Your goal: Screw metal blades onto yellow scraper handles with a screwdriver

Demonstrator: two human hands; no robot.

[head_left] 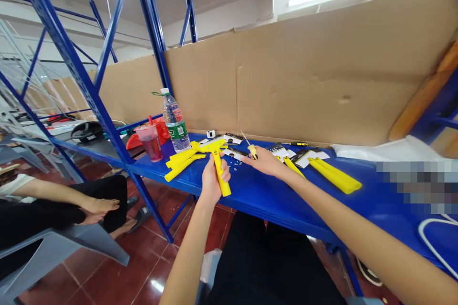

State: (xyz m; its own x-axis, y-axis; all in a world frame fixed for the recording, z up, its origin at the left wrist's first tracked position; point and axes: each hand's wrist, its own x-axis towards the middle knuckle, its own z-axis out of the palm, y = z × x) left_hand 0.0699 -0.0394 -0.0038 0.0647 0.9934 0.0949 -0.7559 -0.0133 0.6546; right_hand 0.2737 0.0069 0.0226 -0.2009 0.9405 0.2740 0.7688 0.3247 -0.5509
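Note:
My left hand (212,182) is closed around the upright handle of a yellow T-shaped tool (224,186), lifted just over the front of the blue table (200,176). My right hand (264,160) holds a screwdriver (253,150) with a pale yellow handle, its thin shaft pointing up and away. The fingertips of that hand reach down close to small metal pieces (235,164), too small to name surely. Left of the held tool lie more yellow handles (179,164). Black-and-white cards (234,153) are spread behind the hands.
More yellow handles (336,176) and a second screwdriver (297,143) lie to the right. A water bottle (177,124) and a red drink cup (150,143) stand at the left. Cardboard (304,76) walls the back. A seated person (96,205) is at far left.

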